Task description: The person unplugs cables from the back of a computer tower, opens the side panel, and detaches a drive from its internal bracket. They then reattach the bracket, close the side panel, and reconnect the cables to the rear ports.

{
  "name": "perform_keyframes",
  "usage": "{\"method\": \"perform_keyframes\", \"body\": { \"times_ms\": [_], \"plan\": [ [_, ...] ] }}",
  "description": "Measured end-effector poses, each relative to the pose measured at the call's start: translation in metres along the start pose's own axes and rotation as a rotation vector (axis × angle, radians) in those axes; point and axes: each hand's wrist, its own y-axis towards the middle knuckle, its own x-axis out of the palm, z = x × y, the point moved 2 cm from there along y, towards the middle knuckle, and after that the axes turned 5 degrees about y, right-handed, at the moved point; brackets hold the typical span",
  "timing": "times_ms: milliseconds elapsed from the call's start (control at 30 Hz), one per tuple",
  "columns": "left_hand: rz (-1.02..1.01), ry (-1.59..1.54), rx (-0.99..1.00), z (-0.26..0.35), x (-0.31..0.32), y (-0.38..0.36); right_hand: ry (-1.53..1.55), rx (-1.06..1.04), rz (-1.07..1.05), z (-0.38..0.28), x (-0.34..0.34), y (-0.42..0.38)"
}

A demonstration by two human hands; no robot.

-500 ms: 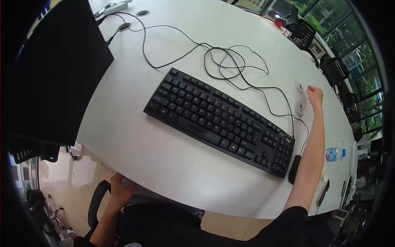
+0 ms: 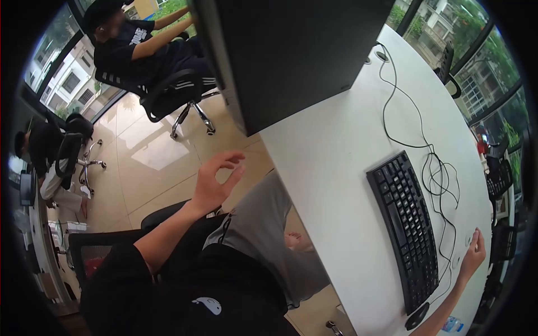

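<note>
My left hand is raised over the floor beside the desk's near edge. Its fingers curve with a gap to the thumb, and I see nothing between them. My right hand is at the far side of the white desk, fingers pointing up, with nothing visible in it. A round white disc lies beside that hand. Between my arms, nearer the right one, is a black keyboard. A black mouse sits at the keyboard's lower end, next to my right forearm.
A large black monitor stands at the desk's far left corner. Thin black cables loop beyond the keyboard. A plastic bottle is by my right forearm. Two people sit on the left, one on a wheeled chair.
My view has swung left, bringing two people into sight. My left hand has come up from the desk's edge with its fingers apart. The fingers of my right hand have straightened from a fist.
</note>
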Motion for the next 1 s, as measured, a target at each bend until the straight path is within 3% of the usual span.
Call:
{"method": "perform_keyframes", "body": {
  "times_ms": [267, 400, 467, 600, 1000],
  "plan": [
    [0.277, -0.228, 0.131, 0.002, -0.041, 0.031, 0.065, -0.4, -0.153, -0.222, 0.059, -0.121],
    [0.284, -0.2, 0.215, 0.001, -0.048, 0.039, 0.129, -0.405, -0.326, -0.289, 0.092, -0.174],
    [0.246, -0.184, 0.225, -0.002, -0.049, 0.047, 0.163, -0.538, -0.402, -0.306, 0.107, -0.188],
    [0.206, -0.152, 0.213, 0.004, -0.057, 0.06, 0.175, -0.571, -0.525, -0.341, 0.129, -0.215],
    [0.171, -0.078, 0.301, 0.007, -0.033, 0.092, 0.257, -0.719, -0.569, -0.387, 0.171, -0.229]
  ]
}}
